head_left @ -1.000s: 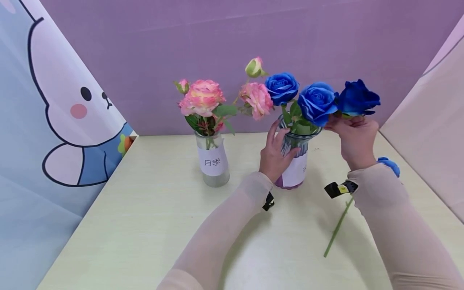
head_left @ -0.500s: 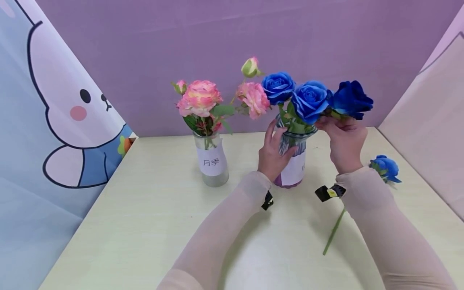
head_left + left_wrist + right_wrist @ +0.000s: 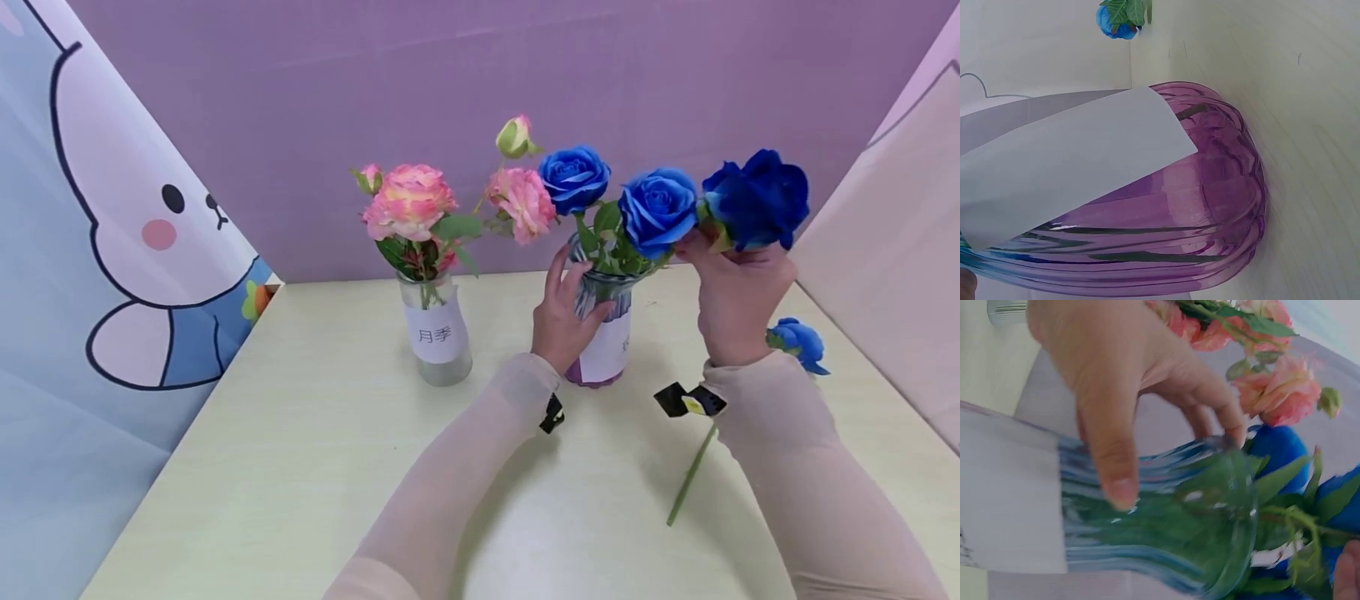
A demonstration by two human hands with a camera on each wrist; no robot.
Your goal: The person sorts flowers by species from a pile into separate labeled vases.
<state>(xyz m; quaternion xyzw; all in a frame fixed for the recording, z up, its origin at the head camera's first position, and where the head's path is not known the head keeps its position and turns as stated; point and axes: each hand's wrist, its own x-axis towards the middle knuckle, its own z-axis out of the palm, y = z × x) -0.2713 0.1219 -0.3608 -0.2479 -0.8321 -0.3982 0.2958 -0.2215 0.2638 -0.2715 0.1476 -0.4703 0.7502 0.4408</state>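
Observation:
My left hand [image 3: 564, 321] grips the neck of a ribbed glass vase [image 3: 609, 293], its thumb and fingers curled around it. The vase is bluish above and purple at its base [image 3: 1229, 181], with stems inside and a paper label [image 3: 604, 350]. Light-blue roses [image 3: 658, 210] stand in it. Right of its mouth, my right hand [image 3: 742, 304] pinches a rose stem beneath the dark-blue rose [image 3: 759, 200]; the fingertips are partly hidden behind petals. In the right wrist view only a bit of that hand shows, by a green stem [image 3: 1335, 534].
A clear vase [image 3: 446, 371] labelled in Chinese holds pink flowers [image 3: 411, 202] to the left; one pink bloom [image 3: 521, 204] leans toward the blue roses. Another blue rose [image 3: 802, 343] lies on the table at right, its stem [image 3: 690, 479] passing under my right forearm. A purple backdrop [image 3: 420, 83] stands behind.
My right hand first shifted left, then back right and slightly up. The dark-blue rose and the middle blue rose moved with it. My left hand stays on the vase.

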